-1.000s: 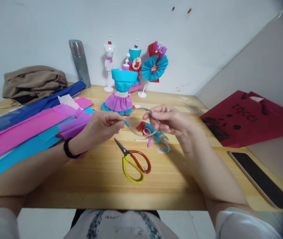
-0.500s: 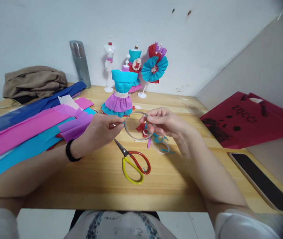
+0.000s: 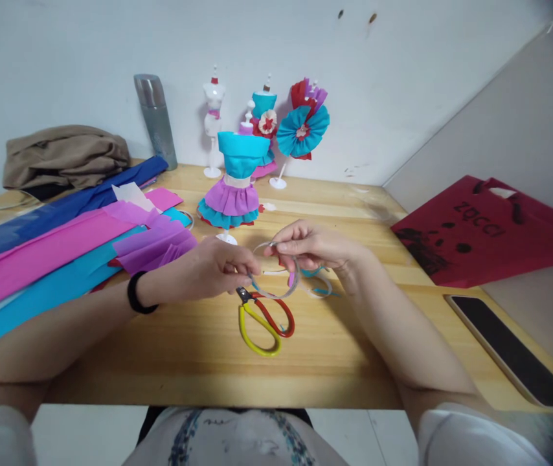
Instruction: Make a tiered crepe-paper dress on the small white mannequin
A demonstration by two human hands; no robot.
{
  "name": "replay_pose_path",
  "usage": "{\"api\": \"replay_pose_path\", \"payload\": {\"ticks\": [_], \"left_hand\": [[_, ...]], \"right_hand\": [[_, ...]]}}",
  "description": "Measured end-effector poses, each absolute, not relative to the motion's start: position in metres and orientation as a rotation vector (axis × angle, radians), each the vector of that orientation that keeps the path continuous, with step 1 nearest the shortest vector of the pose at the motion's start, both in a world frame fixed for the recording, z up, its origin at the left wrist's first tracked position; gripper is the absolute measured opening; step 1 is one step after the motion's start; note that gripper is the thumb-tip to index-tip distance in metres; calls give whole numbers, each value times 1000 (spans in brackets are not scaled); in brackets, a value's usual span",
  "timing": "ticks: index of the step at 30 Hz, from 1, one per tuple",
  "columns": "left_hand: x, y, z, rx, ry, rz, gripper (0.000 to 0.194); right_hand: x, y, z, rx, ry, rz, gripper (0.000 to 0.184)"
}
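Observation:
Between my hands is a thin, pale ring that looks like a narrow roll of tape [image 3: 293, 289], tilted above the table. My right hand [image 3: 315, 244] pinches its far upper edge between thumb and fingers. The fingertips of my left hand [image 3: 218, 266] are closed at its near left edge, where a bit of blue shows. Just beneath lie scissors [image 3: 243, 327] with one yellow and one red handle, their blades hidden by my left hand. Behind stands a small dress form in a blue and purple paper dress [image 3: 237, 197]. Coloured scraps [image 3: 322, 292] and another pale ring lie beyond the scissors.
Strips of pink [image 3: 57, 249], blue and purple crepe paper cover the left side. A grey flask [image 3: 157, 126], brown cloth [image 3: 67, 155] and several other dress forms [image 3: 214, 123] stand along the wall. At right are a red bag [image 3: 480, 239] and a phone [image 3: 509, 349].
Both hands have lowered slightly, and the left moved a little right and toward me. The ring has tipped from facing me to a slant, now overlapping the scissors.

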State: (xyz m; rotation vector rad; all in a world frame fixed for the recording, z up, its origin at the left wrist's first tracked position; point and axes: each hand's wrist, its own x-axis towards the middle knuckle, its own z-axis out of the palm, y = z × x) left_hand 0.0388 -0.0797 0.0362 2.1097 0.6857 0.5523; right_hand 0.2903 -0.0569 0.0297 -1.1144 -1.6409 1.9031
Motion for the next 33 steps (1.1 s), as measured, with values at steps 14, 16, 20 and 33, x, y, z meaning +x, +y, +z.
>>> {"api": "replay_pose_path", "payload": {"ticks": [14,16,20,33], "left_hand": [[37,-67,28,2195,710,285,12],[36,-66,27,2148,757,290,12],[38,-61,19,1962,807,323,8],[38,-63,5,2069,777,359,45]], "right_hand": [[285,-60,39,-1474,-2154,795,16],[285,-64,41,-1350,-2166,888,17],[272,-83,47,-1130,-2482,986,16],[242,-90,21,-1416,-2825,553,17]]}}
